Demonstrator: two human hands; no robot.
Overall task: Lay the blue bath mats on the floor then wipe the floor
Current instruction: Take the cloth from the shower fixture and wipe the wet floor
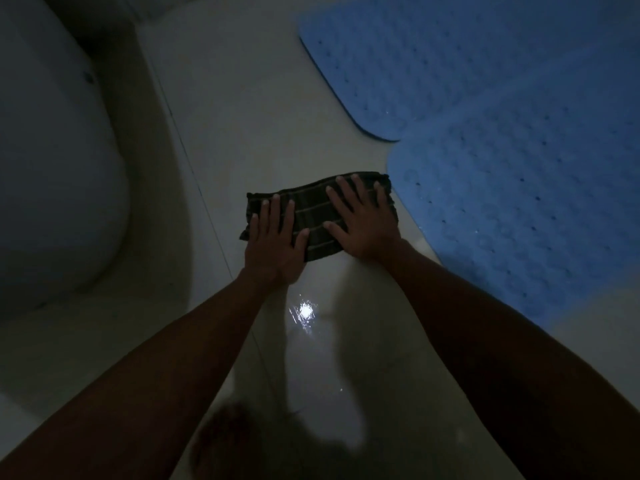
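1. Pressing flat on a dark striped cloth (320,216): left hand (277,242), fingers spread, on its left half.
2. Right hand (363,223), fingers spread and straight, on the cloth's right half.
3. Cloth lies folded on the pale glossy floor (249,126), its right end just beside the near blue bath mat (526,209).
4. Far blue bath mat (433,64) lies flat beyond, meeting the near one.
5. White toilet (52,174), left.
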